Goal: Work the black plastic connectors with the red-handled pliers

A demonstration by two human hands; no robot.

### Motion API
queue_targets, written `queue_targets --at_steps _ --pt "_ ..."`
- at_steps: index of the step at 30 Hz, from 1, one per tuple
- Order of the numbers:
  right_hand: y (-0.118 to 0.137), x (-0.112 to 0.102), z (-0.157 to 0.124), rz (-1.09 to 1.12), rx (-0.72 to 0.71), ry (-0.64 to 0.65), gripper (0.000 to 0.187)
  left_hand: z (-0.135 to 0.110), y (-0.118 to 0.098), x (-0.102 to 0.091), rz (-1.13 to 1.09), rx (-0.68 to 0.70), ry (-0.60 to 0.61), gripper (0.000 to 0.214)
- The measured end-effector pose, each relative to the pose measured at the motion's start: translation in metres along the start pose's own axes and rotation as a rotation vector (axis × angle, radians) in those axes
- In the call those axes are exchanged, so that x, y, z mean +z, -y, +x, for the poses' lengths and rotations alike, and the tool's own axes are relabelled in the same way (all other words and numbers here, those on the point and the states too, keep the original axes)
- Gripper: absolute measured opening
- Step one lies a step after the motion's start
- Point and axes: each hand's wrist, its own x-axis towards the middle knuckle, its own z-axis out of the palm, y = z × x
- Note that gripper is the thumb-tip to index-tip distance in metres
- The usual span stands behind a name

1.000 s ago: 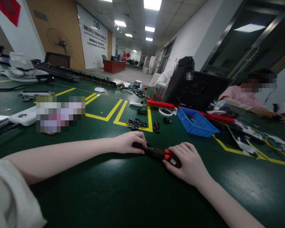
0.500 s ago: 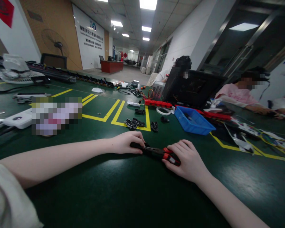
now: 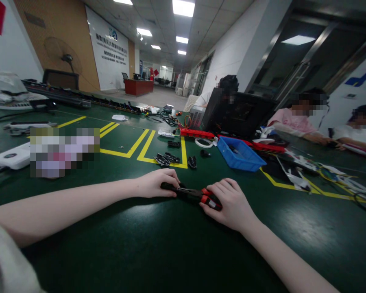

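My right hand (image 3: 228, 201) is closed around red-and-black-handled pliers (image 3: 208, 197), whose dark jaws point left. My left hand (image 3: 158, 183) pinches a small black part (image 3: 168, 186) between thumb and fingers, low over the table. The jaws of the pliers meet this part at its right end; the exact contact is too dark to make out. Just beyond my hands lie several small black parts (image 3: 166, 158), with another black part (image 3: 192, 162) to their right.
The green table (image 3: 146, 252) carries yellow tape lines. A blue bin (image 3: 240, 156) with dark items stands beyond my right hand, near a white ring-shaped coil (image 3: 203, 143). Red strips (image 3: 197, 133) and a black monitor-like box (image 3: 240, 112) stand behind. A white power strip (image 3: 14, 156) lies left. Other people sit at the right.
The camera has turned slightly right, so the whole scene sits a little further left. Both hands keep their grips, with the pliers still at the black part.
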Motion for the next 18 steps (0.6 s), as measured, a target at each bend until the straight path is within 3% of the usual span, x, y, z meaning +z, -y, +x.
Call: queue_targets --at_steps 18 --pt "-0.0044 0.002 -0.0024 0.009 -0.005 -0.001 0.028 0.001 -0.0056 -0.0018 0.002 -0.056 0.035 0.017"
